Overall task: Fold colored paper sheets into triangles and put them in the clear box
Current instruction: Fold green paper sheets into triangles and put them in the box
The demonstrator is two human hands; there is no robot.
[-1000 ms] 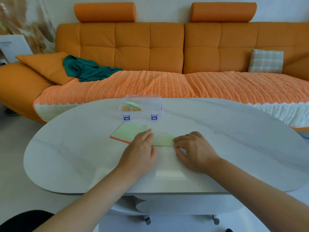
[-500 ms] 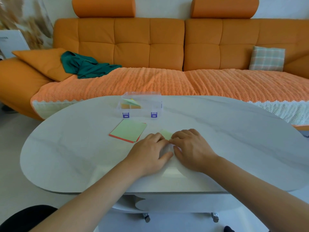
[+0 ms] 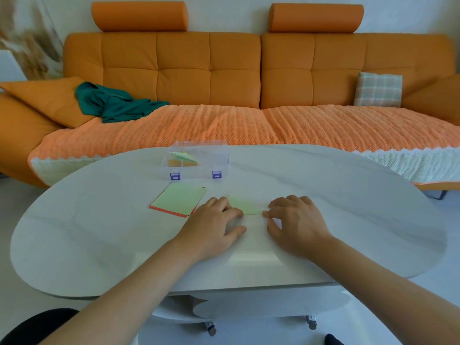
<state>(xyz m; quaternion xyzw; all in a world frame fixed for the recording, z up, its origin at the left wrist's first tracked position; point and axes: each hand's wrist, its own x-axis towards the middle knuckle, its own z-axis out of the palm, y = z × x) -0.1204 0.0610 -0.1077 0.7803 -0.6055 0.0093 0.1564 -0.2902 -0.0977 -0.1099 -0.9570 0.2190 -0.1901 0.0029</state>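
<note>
You're creasing the pale green sheet [image 3: 245,206] on the worktop [image 3: 348,195], just short of the clear box [image 3: 199,160]. Your left hand [image 3: 214,225] and right hand [image 3: 296,220] press flat on its ends, gripping nothing. Half a second ago they met mid-fold; now they've slid apart. Next, I'd judge, lift the triangle into the box.

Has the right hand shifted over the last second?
Yes: the right hand slid rightward, farther from the clear box, opening a gap between it and the left hand.
</note>
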